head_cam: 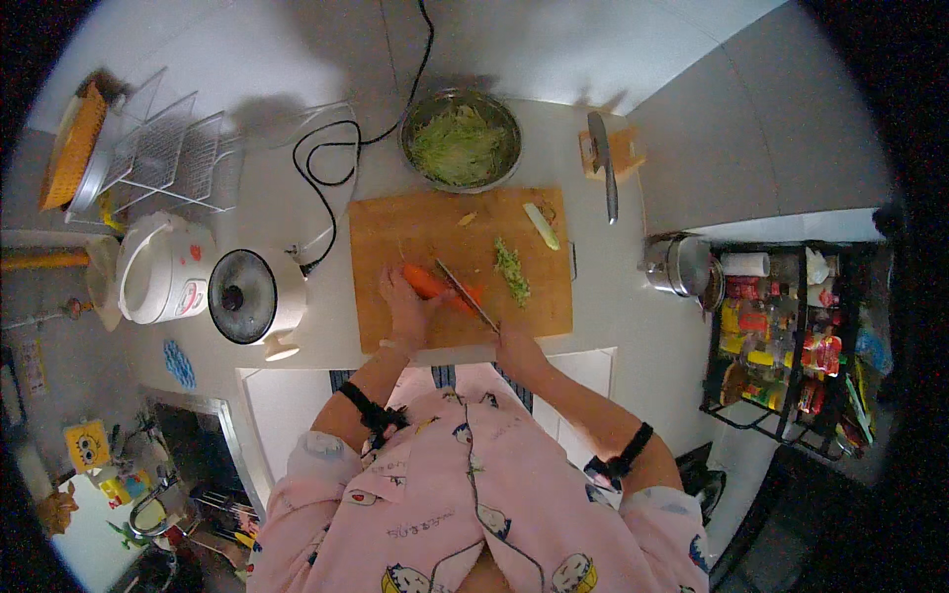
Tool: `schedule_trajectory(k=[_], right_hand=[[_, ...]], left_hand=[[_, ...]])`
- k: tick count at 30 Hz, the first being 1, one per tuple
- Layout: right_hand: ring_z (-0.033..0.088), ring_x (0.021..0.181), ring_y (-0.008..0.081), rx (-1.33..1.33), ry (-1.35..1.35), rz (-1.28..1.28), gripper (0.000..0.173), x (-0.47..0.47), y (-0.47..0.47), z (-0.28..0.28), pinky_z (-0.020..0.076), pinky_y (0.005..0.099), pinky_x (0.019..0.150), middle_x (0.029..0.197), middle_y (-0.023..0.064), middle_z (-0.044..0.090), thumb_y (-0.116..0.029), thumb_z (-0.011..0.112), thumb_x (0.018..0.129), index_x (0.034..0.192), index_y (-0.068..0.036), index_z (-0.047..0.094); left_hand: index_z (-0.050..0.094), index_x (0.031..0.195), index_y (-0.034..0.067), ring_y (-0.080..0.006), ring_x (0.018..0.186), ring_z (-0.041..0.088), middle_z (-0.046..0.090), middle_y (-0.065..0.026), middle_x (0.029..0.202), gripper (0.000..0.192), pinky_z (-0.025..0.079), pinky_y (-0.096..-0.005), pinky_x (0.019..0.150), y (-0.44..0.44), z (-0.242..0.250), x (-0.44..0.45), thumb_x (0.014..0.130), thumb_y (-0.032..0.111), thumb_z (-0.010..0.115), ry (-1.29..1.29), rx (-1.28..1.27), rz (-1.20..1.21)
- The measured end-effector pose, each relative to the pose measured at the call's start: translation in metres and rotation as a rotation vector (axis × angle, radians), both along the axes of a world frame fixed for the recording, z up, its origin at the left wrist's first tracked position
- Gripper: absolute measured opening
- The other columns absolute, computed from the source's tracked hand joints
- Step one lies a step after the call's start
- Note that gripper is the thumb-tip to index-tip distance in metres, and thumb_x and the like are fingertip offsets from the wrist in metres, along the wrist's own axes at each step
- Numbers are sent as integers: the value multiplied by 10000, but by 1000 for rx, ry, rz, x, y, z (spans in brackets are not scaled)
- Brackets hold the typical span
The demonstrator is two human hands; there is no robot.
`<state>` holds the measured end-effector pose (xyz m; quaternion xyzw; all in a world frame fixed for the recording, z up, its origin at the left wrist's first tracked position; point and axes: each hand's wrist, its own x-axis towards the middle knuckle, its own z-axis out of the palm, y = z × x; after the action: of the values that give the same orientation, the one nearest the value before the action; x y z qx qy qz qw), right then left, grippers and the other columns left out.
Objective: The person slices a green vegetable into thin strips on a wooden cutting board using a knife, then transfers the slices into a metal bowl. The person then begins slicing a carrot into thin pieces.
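On a wooden cutting board (pixel 460 215) lies a carrot (pixel 424 281), slanting down to the right. My left hand (pixel 412 311) holds its thick left part against the board. A kitchen knife (pixel 468 296) is gripped by my right hand (pixel 517 350), its blade across the carrot; orange pieces lie right beside the blade. A pile of chopped pale green vegetable (pixel 511 273) sits right of the knife. Farther up, near the board's right edge, is a pale green vegetable piece (pixel 541 226). Behind the board stands a metal bowl (pixel 515 159) of shredded green vegetable.
A cleaver (pixel 609 178) rests on a wooden block at the back right. To the left stand a lidded electric pot (pixel 285 296) and a white rice cooker (pixel 164 270), with a black power cord (pixel 326 215). A rack of bottles and packets (pixel 801 333) is at the right.
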<state>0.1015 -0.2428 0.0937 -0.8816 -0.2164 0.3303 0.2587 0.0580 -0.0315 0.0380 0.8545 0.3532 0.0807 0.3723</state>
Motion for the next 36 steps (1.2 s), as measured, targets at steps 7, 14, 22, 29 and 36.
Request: schedule_trajectory(k=[7,14,22,29,36], right_hand=[[573,840,495,-37,57,47,223,1,-4,17,444,537,735,873,325,592,-148,471,940,992,62,522],[590,801,482,-145,70,129,199,3,4,13,461,546,722,842,311,603,-116,476,902,947,61,554],[595,818,469,167,-206,-24,231,1,28,-15,473,519,734,850,287,614,-159,494,916,982,57,545],[585,842,484,-17,13,61,222,8,24,-1,456,524,718,851,315,602,-156,504,924,982,55,534],[586,817,492,4,19,82,177,8,17,31,460,526,706,841,328,600,-77,514,879,977,70,521]], left_hand=[[346,1310,-81,-411,1244,328,334,-268,1340,995,305,-432,1066,2,6,-6,583,319,896,-5,18,-30],[339,1299,-70,-407,1242,320,335,-265,1334,962,288,-440,1066,-2,-1,-3,597,292,888,69,19,-37],[340,1299,-60,-413,1231,320,338,-265,1318,971,281,-457,1061,3,-9,-2,596,330,886,-46,7,-50],[345,1294,-58,-413,1219,333,362,-269,1291,987,279,-460,1056,5,-4,-3,586,368,884,7,-45,-55],[339,1302,-56,-418,1234,314,357,-265,1313,979,278,-451,1063,3,7,-2,592,337,886,24,-23,-40]])
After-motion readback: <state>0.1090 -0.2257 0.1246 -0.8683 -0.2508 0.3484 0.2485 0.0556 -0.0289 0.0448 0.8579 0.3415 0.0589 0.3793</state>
